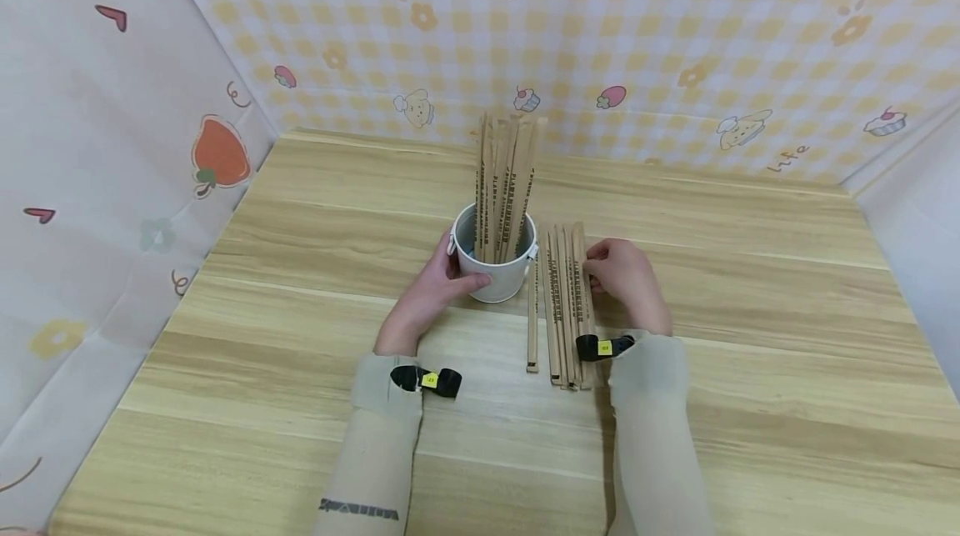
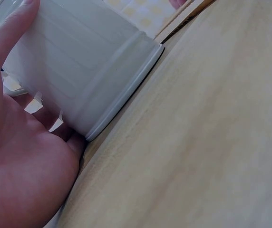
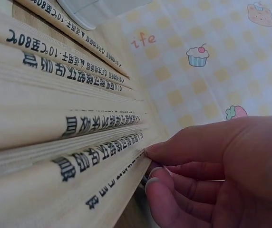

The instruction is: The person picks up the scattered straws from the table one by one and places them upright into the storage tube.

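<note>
A small white bucket (image 1: 501, 284) stands upright on the table, with several paper-wrapped straws (image 1: 501, 186) upright in it. My left hand (image 1: 431, 293) holds the bucket from its left side. In the left wrist view, the thumb lies along the wall of the bucket (image 2: 93, 57) and the fingers go behind it. Right of the bucket, several more wrapped straws (image 1: 562, 303) lie side by side. My right hand (image 1: 628, 278) is at the right edge of that row. In the right wrist view, its thumb and curled fingers pinch the edge of the outermost wrapped straw (image 3: 119, 185).
One wrapped straw (image 1: 532, 319) lies slightly apart, between the bucket and the row. The wooden table (image 1: 765, 311) ends at a yellow checked cloth (image 1: 570, 44) behind. A white printed cloth (image 1: 135, 102) hangs on the left.
</note>
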`<state>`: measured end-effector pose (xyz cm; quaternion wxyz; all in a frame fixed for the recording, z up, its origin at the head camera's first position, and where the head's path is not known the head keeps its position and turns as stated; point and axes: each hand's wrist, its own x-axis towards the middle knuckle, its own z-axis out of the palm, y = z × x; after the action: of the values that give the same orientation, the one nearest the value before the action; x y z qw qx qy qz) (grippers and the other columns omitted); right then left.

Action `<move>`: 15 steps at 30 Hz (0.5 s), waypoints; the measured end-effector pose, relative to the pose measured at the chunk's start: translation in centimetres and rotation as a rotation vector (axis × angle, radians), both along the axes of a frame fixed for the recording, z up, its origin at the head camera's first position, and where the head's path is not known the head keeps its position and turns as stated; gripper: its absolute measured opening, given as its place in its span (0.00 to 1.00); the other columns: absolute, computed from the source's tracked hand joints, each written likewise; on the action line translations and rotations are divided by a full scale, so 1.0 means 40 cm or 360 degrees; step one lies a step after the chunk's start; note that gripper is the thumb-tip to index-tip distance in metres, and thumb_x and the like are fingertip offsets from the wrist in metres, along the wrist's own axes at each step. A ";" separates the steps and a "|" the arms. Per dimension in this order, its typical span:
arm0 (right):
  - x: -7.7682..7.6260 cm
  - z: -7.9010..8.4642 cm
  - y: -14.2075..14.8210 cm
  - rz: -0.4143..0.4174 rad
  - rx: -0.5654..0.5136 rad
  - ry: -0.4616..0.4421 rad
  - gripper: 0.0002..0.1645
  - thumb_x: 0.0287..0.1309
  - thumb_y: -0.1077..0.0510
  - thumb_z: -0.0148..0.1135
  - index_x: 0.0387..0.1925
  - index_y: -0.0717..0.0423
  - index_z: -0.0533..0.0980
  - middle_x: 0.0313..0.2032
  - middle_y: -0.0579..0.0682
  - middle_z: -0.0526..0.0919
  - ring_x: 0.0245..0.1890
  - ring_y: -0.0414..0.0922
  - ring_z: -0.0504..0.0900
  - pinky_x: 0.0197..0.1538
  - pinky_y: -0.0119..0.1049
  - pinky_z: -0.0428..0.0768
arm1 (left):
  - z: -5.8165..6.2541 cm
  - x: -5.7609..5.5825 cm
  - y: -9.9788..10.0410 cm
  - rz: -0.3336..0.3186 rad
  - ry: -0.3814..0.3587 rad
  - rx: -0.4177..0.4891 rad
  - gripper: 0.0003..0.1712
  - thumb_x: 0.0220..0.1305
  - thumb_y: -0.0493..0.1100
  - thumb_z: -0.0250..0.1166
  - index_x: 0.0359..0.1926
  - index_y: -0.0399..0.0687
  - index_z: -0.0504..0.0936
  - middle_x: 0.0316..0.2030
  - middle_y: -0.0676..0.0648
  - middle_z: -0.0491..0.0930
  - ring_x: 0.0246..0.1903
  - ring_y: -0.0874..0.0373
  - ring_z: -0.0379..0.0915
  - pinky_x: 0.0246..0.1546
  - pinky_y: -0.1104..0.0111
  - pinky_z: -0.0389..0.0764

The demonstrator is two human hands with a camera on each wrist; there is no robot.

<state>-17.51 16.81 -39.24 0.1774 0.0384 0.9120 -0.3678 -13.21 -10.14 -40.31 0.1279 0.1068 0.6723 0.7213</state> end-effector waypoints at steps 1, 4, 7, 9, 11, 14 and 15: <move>0.000 0.000 0.000 -0.0004 -0.0003 -0.0003 0.14 0.57 0.60 0.50 0.42 0.63 0.72 0.37 0.57 0.77 0.28 0.46 0.78 0.31 0.35 0.79 | 0.000 0.000 0.000 0.0003 -0.0001 -0.0005 0.52 0.49 0.36 0.66 0.68 0.59 0.43 0.66 0.49 0.48 0.64 0.57 0.46 0.62 0.66 0.50; 0.000 0.000 0.003 -0.0011 -0.0015 -0.0008 0.14 0.57 0.60 0.50 0.43 0.64 0.72 0.37 0.58 0.77 0.28 0.47 0.78 0.31 0.35 0.79 | 0.000 0.001 0.000 0.0007 0.0003 -0.0017 0.52 0.49 0.37 0.66 0.68 0.59 0.43 0.66 0.49 0.49 0.64 0.57 0.46 0.62 0.66 0.51; 0.000 0.004 0.007 -0.0016 -0.0027 0.0001 0.15 0.56 0.60 0.50 0.43 0.64 0.73 0.38 0.58 0.77 0.29 0.47 0.79 0.32 0.35 0.79 | -0.003 0.001 -0.002 0.0010 0.0012 -0.0023 0.53 0.49 0.37 0.67 0.68 0.59 0.43 0.66 0.49 0.49 0.64 0.56 0.46 0.62 0.65 0.51; 0.002 0.010 0.011 -0.0019 -0.0017 0.0032 0.15 0.56 0.59 0.50 0.42 0.64 0.73 0.38 0.58 0.78 0.29 0.47 0.79 0.33 0.36 0.79 | -0.005 0.001 -0.003 0.0010 0.0022 -0.0020 0.53 0.49 0.38 0.67 0.68 0.59 0.43 0.66 0.48 0.49 0.64 0.55 0.46 0.62 0.64 0.51; 0.005 0.020 0.016 -0.0030 0.0002 0.0082 0.15 0.55 0.59 0.49 0.41 0.63 0.74 0.36 0.57 0.79 0.29 0.47 0.79 0.33 0.36 0.78 | -0.006 0.001 -0.004 0.0005 0.0035 -0.0013 0.53 0.49 0.38 0.67 0.68 0.59 0.43 0.66 0.48 0.49 0.64 0.54 0.46 0.62 0.63 0.51; 0.012 0.042 0.023 -0.0049 0.0018 0.0169 0.15 0.54 0.59 0.48 0.40 0.61 0.75 0.33 0.56 0.79 0.28 0.47 0.78 0.33 0.38 0.77 | -0.005 0.001 -0.004 -0.0002 0.0035 -0.0003 0.52 0.49 0.38 0.67 0.68 0.59 0.43 0.66 0.48 0.49 0.64 0.54 0.46 0.63 0.62 0.50; 0.014 0.050 0.026 -0.0059 0.0023 0.0201 0.15 0.54 0.58 0.48 0.40 0.60 0.75 0.32 0.55 0.80 0.27 0.46 0.78 0.33 0.37 0.76 | -0.004 0.001 -0.003 -0.0003 0.0032 0.0002 0.52 0.49 0.38 0.67 0.68 0.59 0.43 0.66 0.48 0.49 0.64 0.55 0.46 0.63 0.62 0.50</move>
<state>-16.95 17.83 -37.23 0.1125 0.0334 0.9232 -0.3660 -13.17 -10.26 -40.47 0.1219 0.1148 0.6731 0.7204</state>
